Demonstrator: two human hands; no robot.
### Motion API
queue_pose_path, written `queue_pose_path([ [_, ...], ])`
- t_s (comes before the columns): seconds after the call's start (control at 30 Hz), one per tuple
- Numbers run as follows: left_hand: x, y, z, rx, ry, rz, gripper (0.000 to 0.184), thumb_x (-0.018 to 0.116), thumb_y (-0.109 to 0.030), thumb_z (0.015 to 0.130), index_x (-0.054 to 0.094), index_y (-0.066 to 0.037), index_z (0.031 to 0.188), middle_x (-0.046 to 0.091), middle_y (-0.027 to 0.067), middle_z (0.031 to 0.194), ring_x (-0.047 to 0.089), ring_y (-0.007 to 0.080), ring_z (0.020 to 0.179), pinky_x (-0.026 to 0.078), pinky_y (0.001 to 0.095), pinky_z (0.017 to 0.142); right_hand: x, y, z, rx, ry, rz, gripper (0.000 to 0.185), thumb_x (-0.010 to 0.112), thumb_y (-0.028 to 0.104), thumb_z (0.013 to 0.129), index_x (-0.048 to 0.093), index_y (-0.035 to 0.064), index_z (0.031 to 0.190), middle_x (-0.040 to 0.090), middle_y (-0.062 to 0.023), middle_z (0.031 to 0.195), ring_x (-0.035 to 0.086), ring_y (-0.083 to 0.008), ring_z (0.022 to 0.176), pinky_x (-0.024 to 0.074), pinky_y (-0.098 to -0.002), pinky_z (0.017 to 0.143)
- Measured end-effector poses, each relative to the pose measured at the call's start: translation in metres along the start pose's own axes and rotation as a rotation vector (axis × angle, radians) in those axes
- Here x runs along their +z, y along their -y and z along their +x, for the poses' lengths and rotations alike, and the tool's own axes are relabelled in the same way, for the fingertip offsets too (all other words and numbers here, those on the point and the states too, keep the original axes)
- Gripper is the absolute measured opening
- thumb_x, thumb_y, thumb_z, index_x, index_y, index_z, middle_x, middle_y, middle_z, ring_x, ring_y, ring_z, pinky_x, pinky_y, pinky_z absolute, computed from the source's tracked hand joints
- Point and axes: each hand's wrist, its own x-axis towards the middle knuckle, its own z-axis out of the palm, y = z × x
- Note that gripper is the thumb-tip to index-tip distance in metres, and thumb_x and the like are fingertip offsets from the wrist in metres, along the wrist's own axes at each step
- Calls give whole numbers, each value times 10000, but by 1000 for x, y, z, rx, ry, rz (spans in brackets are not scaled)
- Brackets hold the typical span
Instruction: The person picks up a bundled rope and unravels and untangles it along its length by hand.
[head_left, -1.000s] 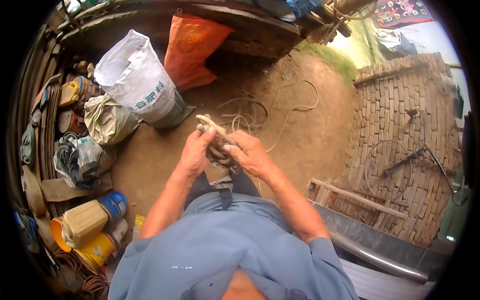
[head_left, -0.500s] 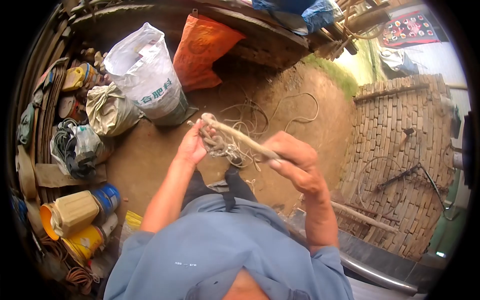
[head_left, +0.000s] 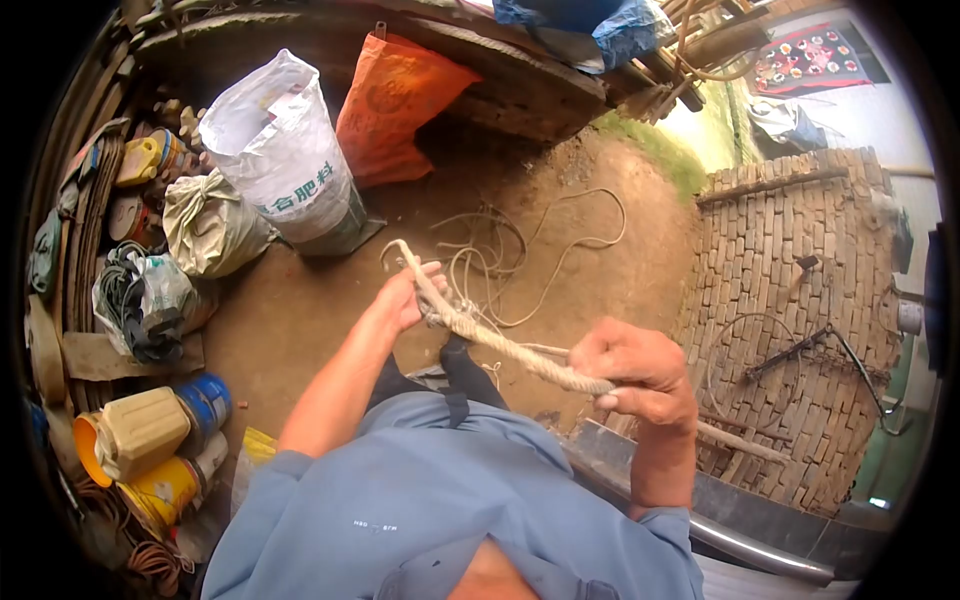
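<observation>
A thick, pale twisted rope [head_left: 510,350] runs slantwise between my two hands in front of my body. My left hand [head_left: 408,298] is closed around its upper left part, where a greyish bunched knot hangs below the fingers. A thin end curls up beyond that hand. My right hand [head_left: 640,372] pinches the thick end between thumb and fingers at the lower right. A thinner strand also runs toward the right fingers. Below, a long loose cord [head_left: 588,242] lies in loops on the dirt floor [head_left: 310,310].
A white woven sack [head_left: 285,150] and an orange sack [head_left: 390,110] stand at the back left. A tied cream sack [head_left: 212,228], a beige jerrycan [head_left: 145,430] and a blue bucket [head_left: 208,400] line the left side. Stacked bricks [head_left: 760,250] with a sickle-like black tool [head_left: 830,335] lie right.
My right hand has moved right and down, drawing the rope out longer and straighter. The left hand stays near its place, and the knotted bunch now shows less.
</observation>
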Motion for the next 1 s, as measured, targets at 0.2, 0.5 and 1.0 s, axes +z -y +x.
queue_pose_path([
  [0.2,-46,-8,15,183,134,-213,525,589,-370,1044,527,-2,1414,649,172,1206,670,271,1045,584,412,943,-21,10,-37,115,-18,77,368,776,122,719,758,-104,1009,702,-225,960,694,-301,871,531,-356,758],
  [0.5,-70,-55,-24,513,220,-373,537,598,-132,963,506,-111,1492,668,168,1262,645,299,1144,540,463,1025,-63,-11,-91,531,-185,-1,332,750,173,814,760,-84,1025,695,-180,978,640,-188,763,493,-290,645],
  [1.0,-88,-136,-90,760,181,-239,462,685,-215,985,557,-102,1414,627,103,1295,608,274,1188,517,479,1034,-107,-99,-129,745,-400,-188,284,702,183,848,764,-48,1002,670,-49,827,519,-95,588,393,-258,531],
])
